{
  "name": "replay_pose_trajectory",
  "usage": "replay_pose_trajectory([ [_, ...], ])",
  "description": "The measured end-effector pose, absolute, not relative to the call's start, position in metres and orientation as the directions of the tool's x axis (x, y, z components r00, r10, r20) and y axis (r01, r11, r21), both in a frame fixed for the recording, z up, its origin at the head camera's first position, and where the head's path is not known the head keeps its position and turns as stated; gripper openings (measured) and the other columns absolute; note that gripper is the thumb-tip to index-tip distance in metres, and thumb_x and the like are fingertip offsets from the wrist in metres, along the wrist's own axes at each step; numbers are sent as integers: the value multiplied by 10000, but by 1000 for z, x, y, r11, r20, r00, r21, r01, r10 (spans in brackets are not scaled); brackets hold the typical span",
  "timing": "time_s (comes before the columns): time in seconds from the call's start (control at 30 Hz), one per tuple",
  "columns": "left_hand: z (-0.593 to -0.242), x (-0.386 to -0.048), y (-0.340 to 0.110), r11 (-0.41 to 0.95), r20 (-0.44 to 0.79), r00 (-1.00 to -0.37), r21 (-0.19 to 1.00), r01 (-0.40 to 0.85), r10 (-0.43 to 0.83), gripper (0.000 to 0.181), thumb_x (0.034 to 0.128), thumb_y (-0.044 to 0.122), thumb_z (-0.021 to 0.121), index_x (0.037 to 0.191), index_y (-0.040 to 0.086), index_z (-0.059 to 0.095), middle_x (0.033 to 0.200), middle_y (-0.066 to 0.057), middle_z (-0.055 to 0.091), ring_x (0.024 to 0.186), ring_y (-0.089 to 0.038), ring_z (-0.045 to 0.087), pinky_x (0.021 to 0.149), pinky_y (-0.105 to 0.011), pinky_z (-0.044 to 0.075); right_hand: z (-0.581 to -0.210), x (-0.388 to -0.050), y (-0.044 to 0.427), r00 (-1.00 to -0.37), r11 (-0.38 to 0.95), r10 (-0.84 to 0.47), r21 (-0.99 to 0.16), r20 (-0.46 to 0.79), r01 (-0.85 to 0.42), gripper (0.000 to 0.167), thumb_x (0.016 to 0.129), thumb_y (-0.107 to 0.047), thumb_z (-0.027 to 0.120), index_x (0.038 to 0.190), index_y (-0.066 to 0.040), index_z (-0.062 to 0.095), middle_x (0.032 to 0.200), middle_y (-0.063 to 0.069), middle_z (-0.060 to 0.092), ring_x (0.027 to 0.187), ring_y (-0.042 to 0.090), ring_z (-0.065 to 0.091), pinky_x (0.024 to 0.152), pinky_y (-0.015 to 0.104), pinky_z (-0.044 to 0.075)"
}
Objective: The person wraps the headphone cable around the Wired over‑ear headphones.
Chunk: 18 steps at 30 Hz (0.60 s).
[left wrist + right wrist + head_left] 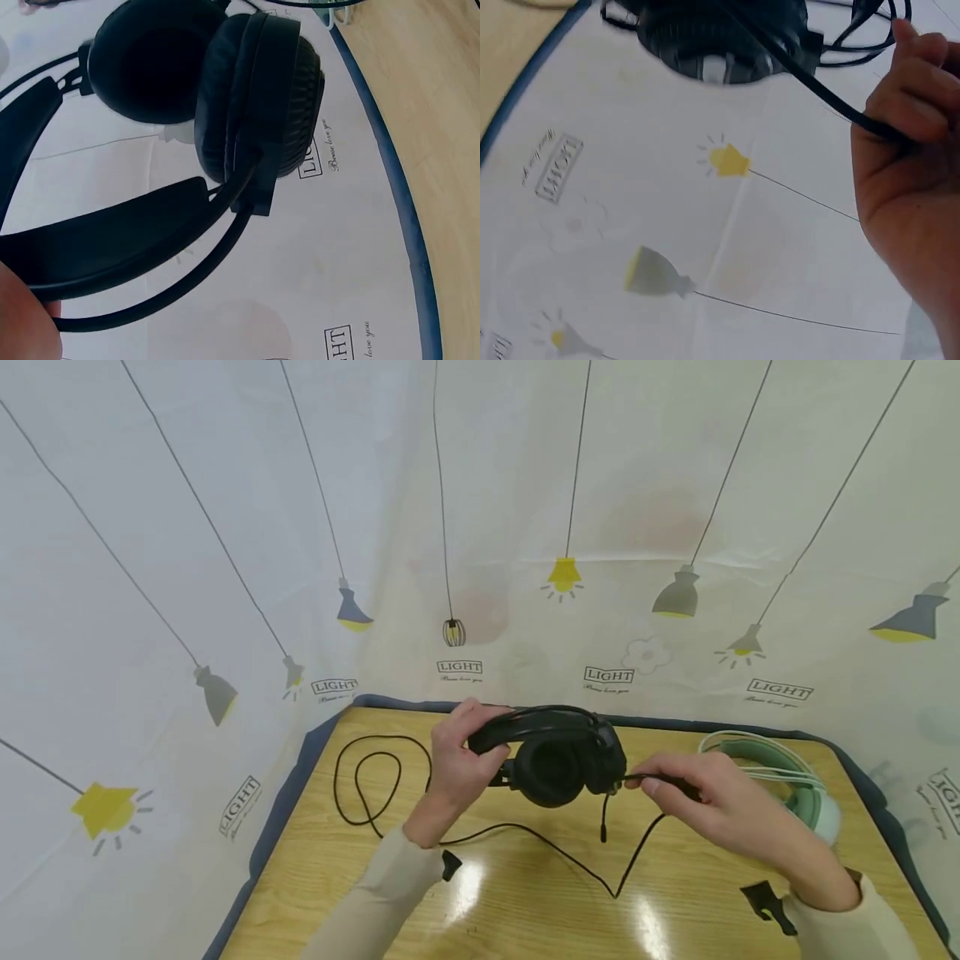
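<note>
A pair of black over-ear headphones (551,770) is held up above the wooden table, ear cups to the right. My left hand (463,767) grips its headband; the left wrist view shows the padded band (112,247) and both ear cups (262,90) close up. Beside the right-hand cup, my right hand (716,806) pinches the black cable (637,775) between thumb and fingers. In the right wrist view the cable (817,88) runs from the hand (922,142) past the cup. A short black stem (603,822) hangs below the cup; its kind is unclear.
Behind my right hand lie pale green and white headphones (825,817). The black cable's slack (517,825) crosses the table (352,902) and loops at the left. A white sheet (517,485) printed with lamps surrounds the table's back and sides.
</note>
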<state>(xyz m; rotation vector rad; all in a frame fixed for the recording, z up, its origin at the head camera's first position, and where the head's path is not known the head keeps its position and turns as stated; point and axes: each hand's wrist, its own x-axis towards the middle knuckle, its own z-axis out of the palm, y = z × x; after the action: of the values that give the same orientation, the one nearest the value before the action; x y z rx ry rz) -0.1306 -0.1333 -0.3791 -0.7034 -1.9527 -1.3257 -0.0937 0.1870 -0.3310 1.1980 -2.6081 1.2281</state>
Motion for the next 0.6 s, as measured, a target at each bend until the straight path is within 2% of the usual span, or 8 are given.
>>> replay_pose_trajectory([
  [0.07,-377,-131,-135,332,777,-622,565,756,94,314,726,2,663,1009,57,787,769,-55,602,641,-159,456,556,-301,343,-328,-97,189,-637,390,-660,-543,398,-744,277,978,16,639,1120,-200,741,936,-166,697,656,-28,520,588,192,456],
  [0.17,-375,-131,-137,304,776,-617,561,770,130,324,708,-11,666,1005,47,782,755,-40,572,629,-148,431,528,-327,325,-325,-100,191,-603,416,-636,-444,482,-794,313,913,38,717,1084,-224,737,922,-182,674,660,-48,499,598,148,426],
  [0.27,-375,-131,-135,298,776,-617,562,771,133,317,713,-7,661,1002,47,781,750,-34,566,619,-139,418,506,-359,322,-326,-100,189,-633,474,-579,-419,514,-774,259,904,5,747,1033,-218,727,846,-187,621,621,-41,464,562,148,408],
  [0.43,-378,-132,-132,293,782,-608,554,779,136,322,722,-1,654,1011,52,785,754,-31,566,625,-137,412,537,-299,317,-330,-99,182,-697,545,-513,-437,501,-716,59,979,-128,712,1006,-181,713,770,-180,527,603,-23,438,529,191,395],
  [0.53,-377,-133,-135,220,791,-580,541,812,194,343,713,-24,645,1022,45,778,745,-31,532,618,-134,388,562,-259,296,-332,-102,180,-684,523,-517,-443,515,-728,151,934,-73,751,1019,-192,714,794,-170,528,616,-11,439,545,176,391],
  [0.6,-376,-135,-138,137,788,-566,549,824,245,337,726,-40,633,1029,24,766,750,-38,517,618,-137,380,563,-267,293,-333,-105,179,-667,492,-515,-452,538,-744,269,868,-12,795,1022,-215,708,811,-164,538,629,-1,448,557,165,385],
])
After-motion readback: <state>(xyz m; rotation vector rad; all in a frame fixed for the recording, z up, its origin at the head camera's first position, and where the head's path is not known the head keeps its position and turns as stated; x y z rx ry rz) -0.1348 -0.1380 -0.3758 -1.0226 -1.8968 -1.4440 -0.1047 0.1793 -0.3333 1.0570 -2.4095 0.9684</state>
